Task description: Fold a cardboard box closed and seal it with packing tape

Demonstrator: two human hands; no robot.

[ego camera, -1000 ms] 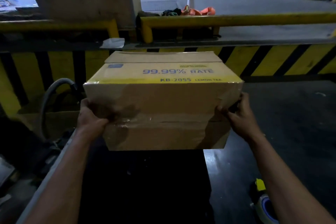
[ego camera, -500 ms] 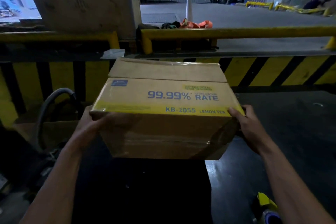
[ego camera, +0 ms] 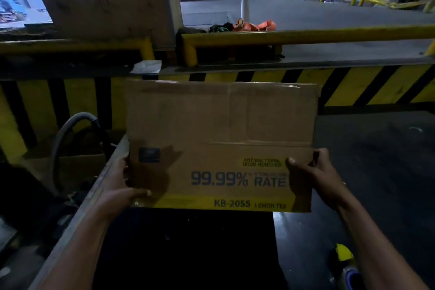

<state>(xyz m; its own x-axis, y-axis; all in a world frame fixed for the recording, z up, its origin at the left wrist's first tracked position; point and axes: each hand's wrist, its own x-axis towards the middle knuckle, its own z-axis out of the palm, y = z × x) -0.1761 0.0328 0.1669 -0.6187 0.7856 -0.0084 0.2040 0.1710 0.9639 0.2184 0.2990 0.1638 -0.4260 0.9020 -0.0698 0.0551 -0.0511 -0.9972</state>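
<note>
One dark table (ego camera: 188, 254) beneath cardboard box (ego camera: 221, 139), yellow rail (ego camera: 306, 36), striped wall (ego camera: 353, 85)

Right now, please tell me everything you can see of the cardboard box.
The cardboard box is brown, its printed face toward the camera: blue "99.99% RATE", a yellow band "KB-2055 LEMON TEA" at the bottom, plain flaps above a crease. The left hand and right hand grip its lower side edges.

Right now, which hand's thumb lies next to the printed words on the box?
The right hand: its thumb rests on the box beside RATE. The left hand has its thumb at the bottom-left corner, away from the words.
</note>
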